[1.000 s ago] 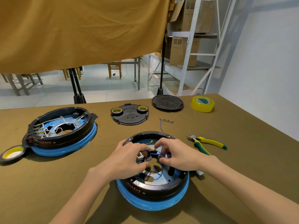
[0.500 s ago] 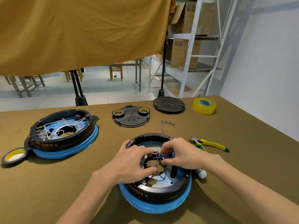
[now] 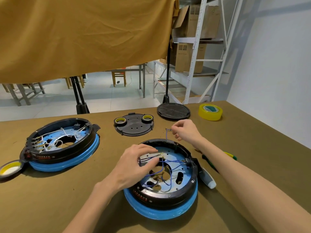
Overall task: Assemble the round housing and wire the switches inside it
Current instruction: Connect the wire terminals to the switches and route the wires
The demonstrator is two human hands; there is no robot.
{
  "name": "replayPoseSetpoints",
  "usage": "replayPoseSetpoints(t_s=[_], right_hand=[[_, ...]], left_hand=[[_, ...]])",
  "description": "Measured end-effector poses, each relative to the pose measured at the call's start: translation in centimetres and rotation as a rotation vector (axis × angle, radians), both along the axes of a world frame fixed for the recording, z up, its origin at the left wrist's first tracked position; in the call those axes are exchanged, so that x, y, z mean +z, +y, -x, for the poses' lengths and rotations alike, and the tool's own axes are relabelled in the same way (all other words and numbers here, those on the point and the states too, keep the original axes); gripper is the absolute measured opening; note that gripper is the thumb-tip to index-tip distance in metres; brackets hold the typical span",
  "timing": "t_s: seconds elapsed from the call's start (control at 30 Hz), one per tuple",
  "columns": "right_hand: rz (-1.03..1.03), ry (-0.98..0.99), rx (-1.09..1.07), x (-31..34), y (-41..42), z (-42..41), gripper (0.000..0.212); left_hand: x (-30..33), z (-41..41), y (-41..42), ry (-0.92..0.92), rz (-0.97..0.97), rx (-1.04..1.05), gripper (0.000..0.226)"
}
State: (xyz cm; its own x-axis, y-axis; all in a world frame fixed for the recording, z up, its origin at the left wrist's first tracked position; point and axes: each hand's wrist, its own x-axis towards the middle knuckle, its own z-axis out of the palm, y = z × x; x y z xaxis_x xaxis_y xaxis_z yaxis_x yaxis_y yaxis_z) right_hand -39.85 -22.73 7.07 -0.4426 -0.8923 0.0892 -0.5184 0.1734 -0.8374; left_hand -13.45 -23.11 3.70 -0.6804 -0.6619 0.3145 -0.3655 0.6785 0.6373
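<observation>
A round black housing [image 3: 193, 184] with a blue band stands near the table's front, with several blue wires [image 3: 170, 178] strung across its silver inner plate. My left hand [image 3: 134, 167] lies over the housing's left side, fingers curled among the wires near the rim; whether it pinches one I cannot tell. My right hand [image 3: 186, 130] is beyond the housing's far rim and pinches a loose blue wire [image 3: 167, 132] that lies on the table.
A second housing [image 3: 60, 145] with white wires sits at the left, a tape roll [image 3: 9, 169] beside it. A black plate [image 3: 133, 126] carrying two tape rolls, a round lid [image 3: 173, 111], yellow tape [image 3: 210, 111], cutters [image 3: 228, 155] and a white tube [image 3: 207, 179] lie around.
My right hand has left the housing's inside and reached back to the loose blue wire on the table. My left hand has stayed on the wires in the housing.
</observation>
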Motion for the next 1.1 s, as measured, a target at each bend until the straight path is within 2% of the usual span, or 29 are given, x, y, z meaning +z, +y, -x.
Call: replayPoseSetpoints(t_s=[0.07,0.1,0.2,0.3,0.4,0.47,0.6,0.73,0.8,0.9,1.03,1.1], right_hand=[[-0.116,0.097,-0.076,-0.9,-2.4,1.1,0.020],[-0.195,0.139,-0.064,-1.3,-3.4,1.4,0.028],[-0.423,0.297,0.035,-2.4,-5.5,1.2,0.043],[-0.485,0.417,0.052,-3.3,-7.2,0.7,0.034],[-0.513,0.474,0.064,-3.3,-8.0,0.3,0.013],[-0.488,0.507,0.091,-3.1,-8.0,0.1,0.009],[-0.151,0.331,0.151,-1.2,-5.6,-1.0,0.027],[0.117,0.009,0.287,2.0,-0.9,-3.3,0.018],[0.146,-0.128,0.370,2.9,1.4,-3.9,0.019],[0.087,-0.213,0.452,3.4,4.0,-4.6,0.017],[0.091,-0.155,0.484,3.1,6.1,-4.9,0.014],[0.102,-0.093,0.481,3.0,6.9,-4.9,0.013]], left_hand=[[-0.5,-0.2,-0.2,0.186,-0.075,0.076,0.026],[-0.7,-0.3,-0.3,0.234,-0.107,0.112,0.022],[-1.2,-0.4,-0.6,0.256,-0.159,0.141,0.026],[-1.5,-0.4,-0.7,0.251,-0.167,0.140,0.028],[-1.5,-0.3,-0.7,0.258,-0.168,0.147,0.026],[-1.5,-0.4,-0.7,0.258,-0.166,0.153,0.025],[-1.0,-0.4,-0.6,0.281,-0.202,0.158,0.025],[0.4,0.0,-0.5,0.452,-0.261,0.233,0.026],[1.2,0.1,-0.5,0.524,-0.289,0.264,0.030],[2.6,-0.3,-0.3,0.576,-0.370,0.257,0.049],[4.3,-0.9,0.6,0.643,-0.447,0.161,0.064],[5.1,-1.1,1.1,0.617,-0.461,0.120,0.063]])
